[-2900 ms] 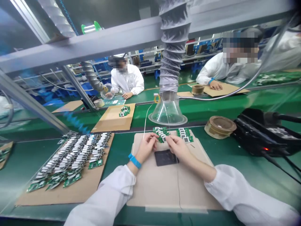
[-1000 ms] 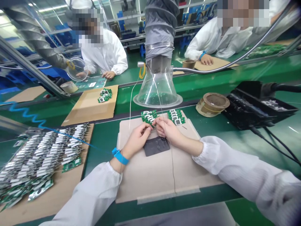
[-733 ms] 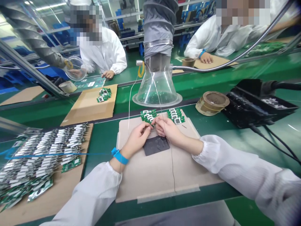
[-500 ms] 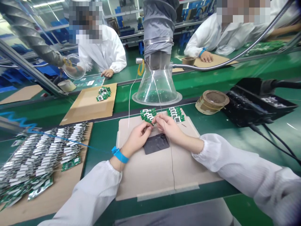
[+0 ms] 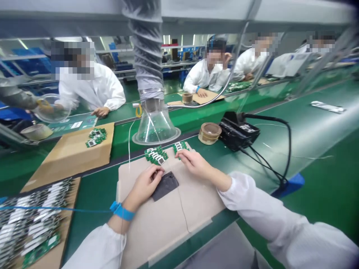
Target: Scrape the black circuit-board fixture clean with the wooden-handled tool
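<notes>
Cardboard sheet [image 5: 168,228], circuit boards [image 5: 155,155], left hand [image 5: 144,185], right hand [image 5: 196,168]

The long green counter [image 5: 314,157] has lots of things on it. A big brown cardboard sheet [image 5: 157,235] lies at the front, with a black mat [image 5: 165,185] and two small piles of green circuit boards [image 5: 155,155] on it. To the left, another cardboard sheet [image 5: 64,157] has a small pile of boards, and a third holds many boards in long rows [image 5: 33,228]. To the right sit a roll of brown tape [image 5: 209,132], a black box with cords [image 5: 238,130] and a shiny silver strip [image 5: 327,107].
</notes>
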Demonstrator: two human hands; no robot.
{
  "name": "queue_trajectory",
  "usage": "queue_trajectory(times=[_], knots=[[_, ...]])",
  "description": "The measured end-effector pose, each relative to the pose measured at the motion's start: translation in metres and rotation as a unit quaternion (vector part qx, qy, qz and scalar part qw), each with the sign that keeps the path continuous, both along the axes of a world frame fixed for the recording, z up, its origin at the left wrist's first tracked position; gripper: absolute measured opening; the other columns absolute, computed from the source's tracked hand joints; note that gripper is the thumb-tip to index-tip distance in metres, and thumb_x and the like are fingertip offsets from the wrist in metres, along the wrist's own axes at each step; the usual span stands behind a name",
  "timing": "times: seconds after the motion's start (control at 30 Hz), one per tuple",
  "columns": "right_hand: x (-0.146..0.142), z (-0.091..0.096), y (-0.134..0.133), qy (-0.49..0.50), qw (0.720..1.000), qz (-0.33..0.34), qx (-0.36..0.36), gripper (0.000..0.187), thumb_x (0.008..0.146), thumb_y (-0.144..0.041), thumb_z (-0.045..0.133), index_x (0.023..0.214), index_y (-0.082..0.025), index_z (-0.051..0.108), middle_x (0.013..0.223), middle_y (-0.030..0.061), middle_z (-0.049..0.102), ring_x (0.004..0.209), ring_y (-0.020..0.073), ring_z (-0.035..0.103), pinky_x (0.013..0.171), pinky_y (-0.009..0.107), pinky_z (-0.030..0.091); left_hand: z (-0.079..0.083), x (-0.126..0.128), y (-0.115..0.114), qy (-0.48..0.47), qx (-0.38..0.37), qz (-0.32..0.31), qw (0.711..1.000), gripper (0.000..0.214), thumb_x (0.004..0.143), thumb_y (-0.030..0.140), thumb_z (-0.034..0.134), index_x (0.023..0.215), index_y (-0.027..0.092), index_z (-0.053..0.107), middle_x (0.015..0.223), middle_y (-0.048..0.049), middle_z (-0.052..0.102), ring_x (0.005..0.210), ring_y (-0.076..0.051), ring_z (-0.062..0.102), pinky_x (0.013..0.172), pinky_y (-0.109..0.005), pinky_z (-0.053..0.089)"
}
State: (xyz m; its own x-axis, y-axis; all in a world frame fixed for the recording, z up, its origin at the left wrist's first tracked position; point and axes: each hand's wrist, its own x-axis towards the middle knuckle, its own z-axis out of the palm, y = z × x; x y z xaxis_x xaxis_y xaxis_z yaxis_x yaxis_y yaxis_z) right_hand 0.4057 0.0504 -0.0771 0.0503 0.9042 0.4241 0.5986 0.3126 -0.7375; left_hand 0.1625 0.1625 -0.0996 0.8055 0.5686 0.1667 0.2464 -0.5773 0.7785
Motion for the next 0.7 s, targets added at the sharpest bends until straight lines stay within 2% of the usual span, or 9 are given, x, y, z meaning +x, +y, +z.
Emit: queue_trajectory(times=[0.1,0.23,0.33,0.37,0.47,0.53,0.6,0.7], knots=[[0.014,-0.007,-0.052,0.016,0.997,-0.082,-0.004,0.029,0.112,-0.038,0.041,0.117,-0.022,0.064,0.098,0.0075,0.066,0.085,0.0210,0.063,0.084,0.035,0.048,-0.002,0.000,0.002,0.018,0.008,0.003,1.000,0.032,0.106,0.045,0.047,0.108,0.021,0.068,0.106,-0.0078,0.070,0.099,-0.026,0.065,0.092,-0.037,0.049],[0.019,-0.025,-0.135,0.059,0.982,-0.177,-0.024,0.028,0.111,-0.041,0.045,0.117,-0.022,0.064,0.094,0.0069,0.062,0.085,0.0222,0.063,0.080,0.035,0.050,-0.007,0.001,0.006,0.030,0.003,0.016,0.999,0.034,0.104,0.050,0.048,0.106,0.023,0.068,0.110,-0.0067,0.071,0.105,-0.027,0.066,0.094,-0.038,0.050],[0.017,-0.034,-0.184,0.113,0.966,-0.228,-0.036,0.032,0.113,-0.044,0.039,0.112,-0.022,0.062,0.085,0.0055,0.063,0.078,0.0219,0.064,0.074,0.035,0.051,-0.012,0.001,0.008,0.045,-0.001,0.021,0.999,0.037,0.102,0.054,0.048,0.106,0.024,0.068,0.110,-0.0061,0.072,0.106,-0.029,0.066,0.096,-0.039,0.050],[0.018,-0.036,-0.195,0.162,0.956,-0.239,-0.053,0.035,0.111,-0.049,0.042,0.108,-0.022,0.064,0.081,0.0045,0.062,0.077,0.0221,0.063,0.073,0.035,0.051,-0.014,0.000,0.008,0.049,-0.001,0.021,0.999,0.039,0.102,0.056,0.047,0.105,0.024,0.069,0.110,-0.0063,0.072,0.107,-0.029,0.066,0.097,-0.040,0.051],[0.023,-0.039,-0.213,0.244,0.937,-0.221,-0.119,0.047,0.105,-0.065,0.047,0.103,-0.022,0.065,0.072,0.0022,0.058,0.069,0.0218,0.059,0.069,0.035,0.047,-0.020,-0.002,0.009,0.053,-0.005,0.028,0.998,0.043,0.101,0.060,0.045,0.105,0.025,0.069,0.111,-0.0063,0.074,0.109,-0.031,0.067,0.101,-0.042,0.051],[0.029,-0.041,-0.212,0.274,0.925,-0.218,-0.149,0.057,0.101,-0.076,0.044,0.101,-0.022,0.063,0.057,-0.0045,0.042,0.050,0.0169,0.044,0.054,0.030,0.036,-0.025,-0.001,0.011,0.062,-0.007,0.040,0.997,0.045,0.100,0.063,0.044,0.105,0.028,0.070,0.113,-0.0053,0.074,0.111,-0.032,0.067,0.102,-0.043,0.052],[0.036,-0.041,-0.205,0.258,0.922,-0.214,-0.195,0.063,0.097,-0.083,0.041,0.097,-0.024,0.061,0.051,-0.0073,0.033,0.043,0.0142,0.032,0.046,0.028,0.026,-0.028,0.002,0.012,0.072,-0.009,0.053,0.996,0.046,0.100,0.065,0.043,0.104,0.030,0.071,0.113,-0.0045,0.075,0.112,-0.033,0.068,0.101,-0.042,0.054],[0.045,-0.040,-0.185,0.215,0.924,-0.215,-0.232,0.064,0.089,-0.088,0.044,0.093,-0.027,0.062,0.052,-0.0056,0.030,0.042,0.0145,0.028,0.043,0.027,0.023,-0.023,0.007,0.009,0.066,-0.011,0.054,0.996,0.045,0.101,0.062,0.040,0.101,0.030,0.071,0.110,-0.0048,0.074,0.110,-0.031,0.069,0.098,-0.039,0.055]])
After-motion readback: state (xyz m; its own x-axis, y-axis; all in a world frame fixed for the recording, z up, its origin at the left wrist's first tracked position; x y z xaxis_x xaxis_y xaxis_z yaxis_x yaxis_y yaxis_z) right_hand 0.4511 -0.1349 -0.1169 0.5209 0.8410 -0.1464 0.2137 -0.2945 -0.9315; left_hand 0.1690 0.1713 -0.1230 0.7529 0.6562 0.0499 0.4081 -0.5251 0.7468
